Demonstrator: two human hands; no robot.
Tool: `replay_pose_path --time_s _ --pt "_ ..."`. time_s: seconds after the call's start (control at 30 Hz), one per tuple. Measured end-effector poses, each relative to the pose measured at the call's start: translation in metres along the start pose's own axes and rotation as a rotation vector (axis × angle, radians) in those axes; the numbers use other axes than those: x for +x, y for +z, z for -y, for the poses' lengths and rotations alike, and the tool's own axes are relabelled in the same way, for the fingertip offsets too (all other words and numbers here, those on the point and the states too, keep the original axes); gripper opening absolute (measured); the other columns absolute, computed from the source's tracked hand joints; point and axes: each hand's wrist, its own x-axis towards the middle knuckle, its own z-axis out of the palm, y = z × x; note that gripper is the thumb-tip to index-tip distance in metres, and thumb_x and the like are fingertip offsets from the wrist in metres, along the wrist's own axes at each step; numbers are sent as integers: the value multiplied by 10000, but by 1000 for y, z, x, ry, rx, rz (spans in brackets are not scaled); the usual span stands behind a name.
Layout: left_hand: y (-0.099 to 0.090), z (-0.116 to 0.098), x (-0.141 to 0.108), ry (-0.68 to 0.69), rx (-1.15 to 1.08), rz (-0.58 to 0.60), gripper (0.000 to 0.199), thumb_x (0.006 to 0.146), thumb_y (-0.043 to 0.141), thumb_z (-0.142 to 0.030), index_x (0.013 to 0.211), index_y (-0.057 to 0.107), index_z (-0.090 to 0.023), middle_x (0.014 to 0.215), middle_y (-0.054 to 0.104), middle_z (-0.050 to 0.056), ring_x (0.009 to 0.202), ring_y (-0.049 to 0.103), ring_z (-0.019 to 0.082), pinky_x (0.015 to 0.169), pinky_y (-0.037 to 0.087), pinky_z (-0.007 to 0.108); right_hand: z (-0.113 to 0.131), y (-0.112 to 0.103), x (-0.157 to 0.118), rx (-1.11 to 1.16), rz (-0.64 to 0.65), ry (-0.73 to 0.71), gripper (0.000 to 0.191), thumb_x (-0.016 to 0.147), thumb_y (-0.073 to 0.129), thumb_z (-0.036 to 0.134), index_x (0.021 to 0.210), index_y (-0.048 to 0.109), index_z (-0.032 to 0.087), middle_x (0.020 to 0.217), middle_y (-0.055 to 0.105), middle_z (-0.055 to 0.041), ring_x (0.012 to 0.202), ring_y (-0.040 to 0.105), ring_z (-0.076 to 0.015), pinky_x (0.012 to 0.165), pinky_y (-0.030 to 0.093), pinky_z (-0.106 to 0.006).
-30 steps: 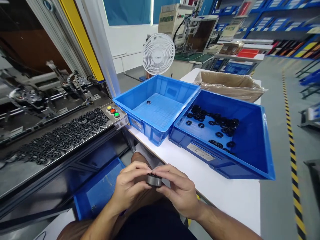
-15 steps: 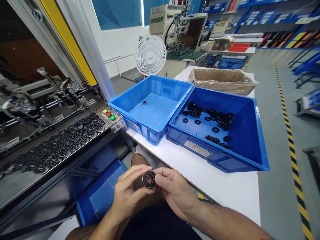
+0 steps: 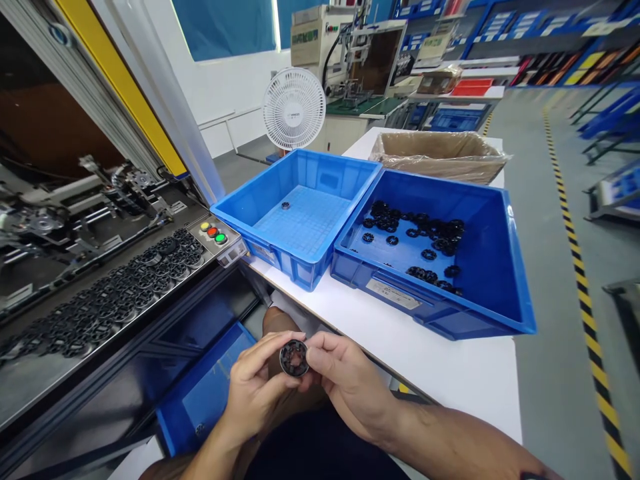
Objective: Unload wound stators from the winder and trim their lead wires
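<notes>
A small round black slotted part with a metal rim, like a motor stator core (image 3: 285,367), is held up over my lap. My left hand (image 3: 257,373) pinches it between thumb and fingers from the left. On its right edge, the thumb and forefinger of my right hand (image 3: 345,377) close on the same core. Its ring of dark slots and open centre face me. Beyond my hands, a dark blue bin (image 3: 395,308) contains many similar black parts, while a lighter blue bin (image 3: 313,257) beside it has a single one (image 3: 285,205) inside.
At left, many such parts (image 3: 135,280) cover a machine ledge beside a panel of coloured buttons (image 3: 213,233). A lower blue bin (image 3: 173,423) sits by my legs. Behind are a white fan (image 3: 294,110) and a plastic-lined box (image 3: 435,163). The bins stand on a white table (image 3: 480,387).
The core has turned slightly in my fingers and shifted a little left. Both hands keep hold of it. The whole view has shifted slightly.
</notes>
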Motion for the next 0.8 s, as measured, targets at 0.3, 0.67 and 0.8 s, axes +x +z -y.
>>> replay_pose_path --time_s 0.3,0.67,0.8 --pt "-3 4 -5 -67 -46 70 477 859 677 -173 1290 600 -363 1254 701 0 1087 678 166 931 530 236 -2 0 1 -45 -25 -84 349 643 861 410 753 667 142 681 695 0 577 602 -97 630 464 -240" --pt "-1 4 -6 -64 -6 58 468 850 691 -272 1303 593 -334 1216 671 34 1137 615 201 984 484 280 -9 -1 0 -94 -45 -185 341 636 868 399 752 652 162 711 670 7 638 597 -112 667 478 -251" --pt "1 0 -5 -131 -175 61 477 855 688 -276 1311 575 -361 1150 708 10 1062 656 165 933 499 230 -12 -5 2 -178 -40 -231 354 677 830 474 753 680 162 685 660 3 626 598 -121 670 477 -266"
